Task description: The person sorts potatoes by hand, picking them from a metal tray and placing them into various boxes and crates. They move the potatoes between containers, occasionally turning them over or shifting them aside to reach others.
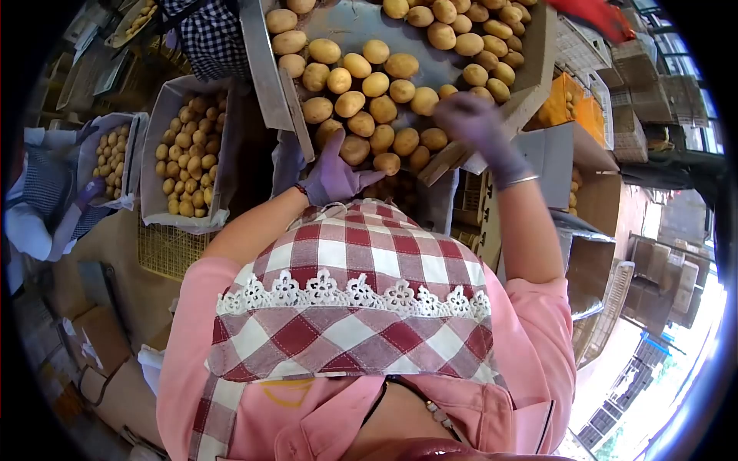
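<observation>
A metal sorting tray (357,27) in front of me carries many round, yellow-brown potatoes (382,109), packed most closely toward its near end. My left hand (335,175), in a purple glove, is at this near edge. Its thumb and forefinger are spread beside the nearest potatoes, and I see nothing gripped in it. My right hand (478,127), gloved the same way, is over the tray's right side, close to several potatoes. Motion smears its fingers, so whether it holds one cannot be made out.
A lined crate (223,146) full of potatoes stands at the left on a yellow plastic crate (171,250). Beyond it, a co-worker's gloved hand (91,190) touches another filled crate. An open cardboard box (596,184) and an orange crate (590,111) are on the right.
</observation>
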`<state>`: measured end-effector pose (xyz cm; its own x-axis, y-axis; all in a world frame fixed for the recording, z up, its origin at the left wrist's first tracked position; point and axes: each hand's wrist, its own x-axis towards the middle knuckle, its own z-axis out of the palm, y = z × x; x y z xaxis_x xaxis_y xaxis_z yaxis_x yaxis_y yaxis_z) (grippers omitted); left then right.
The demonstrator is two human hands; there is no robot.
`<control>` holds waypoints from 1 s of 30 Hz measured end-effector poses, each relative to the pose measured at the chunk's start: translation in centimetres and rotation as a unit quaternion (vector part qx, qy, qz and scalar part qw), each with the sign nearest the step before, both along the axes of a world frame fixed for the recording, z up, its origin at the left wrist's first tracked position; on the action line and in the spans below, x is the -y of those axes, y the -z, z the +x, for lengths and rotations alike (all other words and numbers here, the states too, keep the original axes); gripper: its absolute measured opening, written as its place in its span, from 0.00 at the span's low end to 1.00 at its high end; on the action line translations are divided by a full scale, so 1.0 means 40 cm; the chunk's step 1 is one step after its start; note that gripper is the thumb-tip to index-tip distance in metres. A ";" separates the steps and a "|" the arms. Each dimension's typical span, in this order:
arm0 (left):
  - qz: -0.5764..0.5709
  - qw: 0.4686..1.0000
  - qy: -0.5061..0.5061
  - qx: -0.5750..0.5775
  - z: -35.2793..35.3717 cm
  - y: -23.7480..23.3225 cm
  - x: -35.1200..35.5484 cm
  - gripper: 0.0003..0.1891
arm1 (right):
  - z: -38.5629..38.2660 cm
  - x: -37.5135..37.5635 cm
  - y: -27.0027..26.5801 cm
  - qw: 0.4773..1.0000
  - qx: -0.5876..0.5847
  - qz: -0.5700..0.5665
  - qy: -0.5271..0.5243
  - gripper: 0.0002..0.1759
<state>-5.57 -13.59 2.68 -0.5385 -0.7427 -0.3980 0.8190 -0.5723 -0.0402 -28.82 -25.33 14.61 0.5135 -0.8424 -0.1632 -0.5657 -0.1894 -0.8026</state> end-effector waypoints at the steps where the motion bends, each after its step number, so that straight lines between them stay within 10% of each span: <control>1: 0.015 1.000 0.001 -0.018 0.004 0.000 0.001 0.45 | 0.069 -0.053 0.007 0.988 -0.114 -0.079 -0.071 0.19; 3: 0.018 1.000 0.004 0.016 0.005 0.023 -0.005 0.50 | 0.194 -0.123 0.059 0.839 -0.457 -0.205 -0.213 0.17; 9: 0.087 0.982 -0.001 0.168 0.004 -0.025 -0.038 0.49 | 0.279 -0.092 0.181 0.822 -0.484 -0.198 -0.224 0.08; 12: 0.117 0.993 0.012 0.032 0.020 0.029 -0.035 0.40 | 0.274 -0.108 0.210 0.807 -0.474 -0.270 -0.226 0.08; 16: 0.069 0.997 0.036 0.025 0.020 0.066 -0.019 0.54 | 0.218 -0.124 0.138 0.856 -0.419 -0.239 -0.184 0.08; 20: 0.153 0.985 0.071 -0.037 -0.021 -0.039 0.029 0.66 | -0.026 -0.180 -0.161 0.881 -0.255 -0.399 0.019 0.12; 23: 0.129 0.984 0.099 -0.069 -0.024 -0.042 0.057 0.68 | -0.339 -0.223 -0.335 0.796 -0.326 -0.457 0.227 0.10; 25: 0.125 0.985 0.108 -0.041 -0.021 -0.027 0.073 0.67 | -0.751 -0.237 -0.310 0.609 -0.337 -0.623 0.356 0.15; 27: 0.125 0.986 0.114 -0.013 -0.024 -0.011 0.092 0.67 | -0.942 -0.415 -0.349 0.510 -0.408 -0.427 0.625 0.28; 28: 0.124 0.985 0.116 -0.006 -0.027 -0.005 0.099 0.66 | -1.050 -0.500 -0.286 0.482 -0.357 -0.423 0.679 0.29; 29: 0.124 0.985 0.118 0.001 -0.025 0.000 0.105 0.66 | -1.086 -0.550 -0.224 0.601 -0.129 -0.353 0.705 0.27; 30: 0.123 0.985 0.118 0.005 -0.024 0.004 0.108 0.66 | -1.119 -0.600 -0.163 0.614 0.209 -0.265 0.714 0.24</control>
